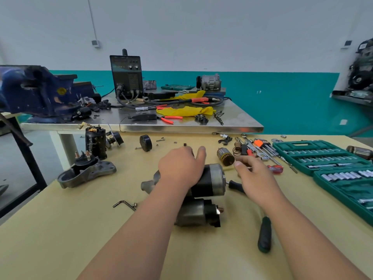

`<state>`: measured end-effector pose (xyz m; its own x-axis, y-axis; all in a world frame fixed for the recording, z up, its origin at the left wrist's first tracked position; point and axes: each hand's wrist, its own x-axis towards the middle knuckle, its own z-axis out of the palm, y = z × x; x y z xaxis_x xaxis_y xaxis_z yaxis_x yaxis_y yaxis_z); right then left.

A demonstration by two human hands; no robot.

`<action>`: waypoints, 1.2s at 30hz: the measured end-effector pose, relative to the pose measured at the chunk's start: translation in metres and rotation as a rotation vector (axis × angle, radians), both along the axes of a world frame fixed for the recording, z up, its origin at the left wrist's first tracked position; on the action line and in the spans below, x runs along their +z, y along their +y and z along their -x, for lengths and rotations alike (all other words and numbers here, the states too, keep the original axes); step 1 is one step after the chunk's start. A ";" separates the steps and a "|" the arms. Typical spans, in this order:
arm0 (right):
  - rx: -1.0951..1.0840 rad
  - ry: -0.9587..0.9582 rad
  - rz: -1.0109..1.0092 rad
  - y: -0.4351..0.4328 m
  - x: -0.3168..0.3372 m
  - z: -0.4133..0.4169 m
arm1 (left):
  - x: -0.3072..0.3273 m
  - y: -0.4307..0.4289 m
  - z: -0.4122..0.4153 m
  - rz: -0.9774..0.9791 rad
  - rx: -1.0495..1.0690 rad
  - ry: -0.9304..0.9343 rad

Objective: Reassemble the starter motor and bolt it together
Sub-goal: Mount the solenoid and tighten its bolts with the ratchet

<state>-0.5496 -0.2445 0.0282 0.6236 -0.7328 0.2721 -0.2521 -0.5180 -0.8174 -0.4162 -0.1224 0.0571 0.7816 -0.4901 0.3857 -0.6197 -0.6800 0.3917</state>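
We work at a bench (pixel 60 239) with a pale yellow top. The starter motor (pixel 214 178) lies on its side mid-bench. To its right sits an open green socket case (pixel 323 156). Nearer us are a dark-handled screwdriver (pixel 264 235) and a bent hex key (pixel 125 204). Farther back (loosely scattered) lie an armature (pixel 225 156), a black cap (pixel 145 142) and a nose housing (pixel 101 168).

1. Blue vise (pixel 36 91) on the left end of the steel table (pixel 141 127).
2. Black welder (pixel 126 75) near the back edge.
3. Yellow rags (pixel 185 111) and red pliers (pixel 170 118) mid-table.
4. Compressor (pixel 210 81) at the far edge.
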 end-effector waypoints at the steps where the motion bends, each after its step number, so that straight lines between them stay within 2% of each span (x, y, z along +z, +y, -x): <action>1: -0.002 0.043 0.009 -0.002 -0.002 0.003 | 0.000 -0.005 0.003 -0.054 0.007 -0.026; 4: -0.061 0.264 0.139 -0.015 -0.009 0.016 | -0.001 -0.008 0.004 -0.108 0.037 -0.043; 8: -0.055 0.797 0.305 -0.029 -0.014 0.029 | 0.001 -0.005 0.010 -0.134 0.068 -0.064; 9: -0.061 0.878 0.324 -0.029 -0.014 0.029 | 0.002 -0.003 0.014 -0.112 0.041 -0.084; 11: -0.087 0.910 0.316 -0.030 -0.013 0.030 | -0.003 0.004 0.023 -0.041 -0.080 -0.162; 13: -0.103 0.813 0.256 -0.032 -0.011 0.032 | -0.014 0.011 0.038 -0.004 -0.226 -0.244; 14: -0.112 0.684 0.173 -0.033 -0.011 0.034 | -0.020 0.015 0.045 0.005 -0.281 -0.259; 16: -0.112 0.280 -0.081 -0.030 -0.008 0.039 | -0.027 0.018 0.053 -0.001 -0.340 -0.255; 18: -0.113 -0.112 -0.244 -0.023 -0.002 0.044 | -0.027 0.020 0.054 -0.017 -0.360 -0.215; 20: -0.088 -0.378 -0.298 -0.015 0.011 0.050 | -0.021 0.021 0.054 -0.019 -0.346 -0.215; 22: 0.094 -0.600 -0.414 -0.004 0.027 0.057 | -0.013 0.021 0.056 -0.023 -0.332 -0.328; 24: 0.327 -0.700 -0.555 0.006 0.042 0.065 | -0.002 0.019 0.061 0.001 -0.328 -0.496; 26: 0.482 -0.677 -0.651 0.015 0.053 0.071 | 0.014 0.022 0.063 0.040 -0.309 -0.584; 30: 0.591 -0.642 -0.845 0.023 0.061 0.075 | 0.026 0.039 0.065 0.381 -0.341 -0.898; 31: 0.620 -0.665 -0.927 0.024 0.061 0.076 | 0.025 0.045 0.069 0.425 -0.409 -0.831; 32: 0.663 -0.690 -1.001 0.025 0.060 0.078 | 0.024 0.048 0.076 0.488 -0.466 -0.640; 33: 0.718 -0.708 -1.057 0.027 0.058 0.079 | 0.024 0.050 0.087 0.567 -0.483 -0.350; 36: 0.860 -0.721 -1.127 0.037 0.048 0.081 | 0.030 0.039 0.114 0.853 -0.373 0.815</action>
